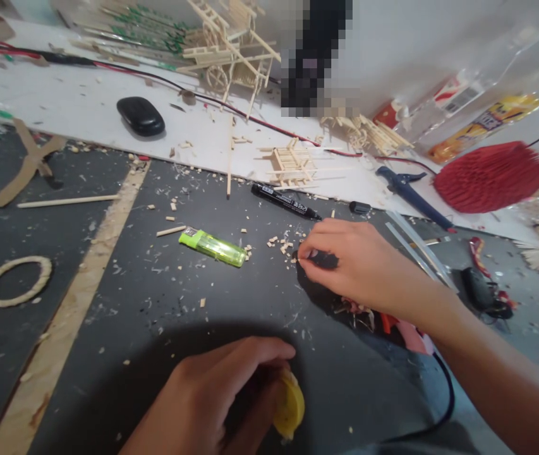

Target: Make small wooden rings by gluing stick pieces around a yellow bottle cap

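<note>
Left hand (222,385) pinches the yellow piece (292,404), snug at the fingertips! Looks light, firm; its rim seems the best hold. Beyond that grip, the right hand (361,253) bends beside wood bits (279,244), pinching what, can't tell.

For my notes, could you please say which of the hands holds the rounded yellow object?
The left hand holds the yellow object; the right hand pinches a small black object.

- The left grip (222,379) is holding a round yellow thing (289,404).
- The right grip (354,253) is pinching a small black thing (325,260).
- A green lighter (213,247) is lying on the counter (231,297).
</note>
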{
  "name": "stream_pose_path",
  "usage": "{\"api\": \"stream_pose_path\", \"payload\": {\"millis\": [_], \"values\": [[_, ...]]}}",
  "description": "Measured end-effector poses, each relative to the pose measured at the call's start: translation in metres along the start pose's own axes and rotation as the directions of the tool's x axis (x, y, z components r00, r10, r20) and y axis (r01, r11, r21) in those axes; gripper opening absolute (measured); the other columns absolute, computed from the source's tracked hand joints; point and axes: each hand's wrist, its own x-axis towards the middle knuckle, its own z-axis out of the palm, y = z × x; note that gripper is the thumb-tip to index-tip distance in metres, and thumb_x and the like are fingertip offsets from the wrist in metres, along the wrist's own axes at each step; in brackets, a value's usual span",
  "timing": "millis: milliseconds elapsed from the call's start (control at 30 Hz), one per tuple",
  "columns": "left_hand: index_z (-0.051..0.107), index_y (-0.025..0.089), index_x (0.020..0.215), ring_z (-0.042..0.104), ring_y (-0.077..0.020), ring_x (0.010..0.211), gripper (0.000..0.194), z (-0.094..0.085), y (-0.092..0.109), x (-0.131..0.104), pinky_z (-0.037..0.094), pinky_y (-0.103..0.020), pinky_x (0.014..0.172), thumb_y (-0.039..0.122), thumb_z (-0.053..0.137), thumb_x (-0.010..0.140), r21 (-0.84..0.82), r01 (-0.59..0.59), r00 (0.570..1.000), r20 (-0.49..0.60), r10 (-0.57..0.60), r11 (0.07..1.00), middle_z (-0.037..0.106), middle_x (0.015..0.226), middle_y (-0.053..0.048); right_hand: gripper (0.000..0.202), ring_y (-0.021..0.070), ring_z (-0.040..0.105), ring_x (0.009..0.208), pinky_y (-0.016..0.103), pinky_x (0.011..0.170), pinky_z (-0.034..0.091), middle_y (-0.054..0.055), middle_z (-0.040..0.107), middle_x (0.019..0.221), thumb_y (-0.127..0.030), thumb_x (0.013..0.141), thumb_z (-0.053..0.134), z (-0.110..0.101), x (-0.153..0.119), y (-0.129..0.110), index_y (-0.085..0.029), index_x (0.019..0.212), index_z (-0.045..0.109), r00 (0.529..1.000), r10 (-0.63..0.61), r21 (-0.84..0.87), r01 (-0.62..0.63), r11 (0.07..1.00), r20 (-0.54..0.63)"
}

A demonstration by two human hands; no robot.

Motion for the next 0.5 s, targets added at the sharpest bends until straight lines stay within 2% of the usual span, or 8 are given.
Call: {"api": "stream_pose_path", "payload": {"millis": [100, 200, 333, 500], "values": [[0.071, 0.035, 0.116, 0.085, -0.0066, 0.087, 0.026, 0.0, 0.001, 0.001, 0.059, -0.005, 0.076, 0.018, 0.063, 0.098, -0.003, 0.002, 1.0, 0.005, -0.002, 1.0, 0.088, 0.106, 0.012, 0.011, 0.017, 0.064, 0.077, 0.031, 0.076, 0.044, -0.002, 0.071, 0.08, -0.014, 0.089, 0.068, -0.005, 0.0, -0.005, -0.021, 0.081, 0.074, 0.996, 0.082, 0.092, -0.08, 0.993, -0.023], [0.073, 0.034, 0.115, 0.084, -0.0063, 0.086, 0.025, -0.001, 0.003, 0.002, 0.059, -0.005, 0.077, 0.017, 0.063, 0.098, -0.021, 0.029, 1.0, 0.014, -0.028, 0.999, 0.088, 0.104, 0.011, 0.01, 0.0157, 0.062, 0.073, 0.03, 0.074, 0.043, -0.003, 0.07, 0.079, -0.014, 0.086, 0.069, -0.007, -0.001, -0.007, -0.021, 0.079, 0.073, 0.994, 0.106, 0.115, -0.102, 0.988, -0.025], [0.074, 0.032, 0.111, 0.084, -0.0084, 0.081, 0.021, -0.002, 0.004, 0.003, 0.061, -0.008, 0.072, 0.019, 0.062, 0.099, -0.035, 0.031, 0.999, 0.025, -0.03, 0.999, 0.088, 0.099, 0.009, 0.01, 0.0194, 0.067, 0.084, 0.032, 0.081, 0.045, 0.0, 0.076, 0.09, -0.014, 0.09, 0.068, -0.006, -0.001, -0.005, -0.02, 0.09, 0.076, 0.997, 0.073, 0.083, -0.074, 0.994, 0.01], [0.079, 0.029, 0.11, 0.083, -0.0181, 0.077, 0.017, 0.001, 0.008, 0.011, 0.065, -0.018, 0.066, 0.035, 0.072, 0.095, 0.022, 0.021, 0.999, -0.034, -0.02, 1.0, 0.085, 0.08, 0.002, 0.017, 0.0214, 0.072, 0.093, 0.034, 0.086, 0.047, 0.004, 0.079, 0.102, -0.013, 0.098, 0.067, 0.0, 0.007, -0.003, -0.018, 0.107, 0.081, 0.994, -0.006, 0.082, 0.015, 0.997, -0.109]]}}
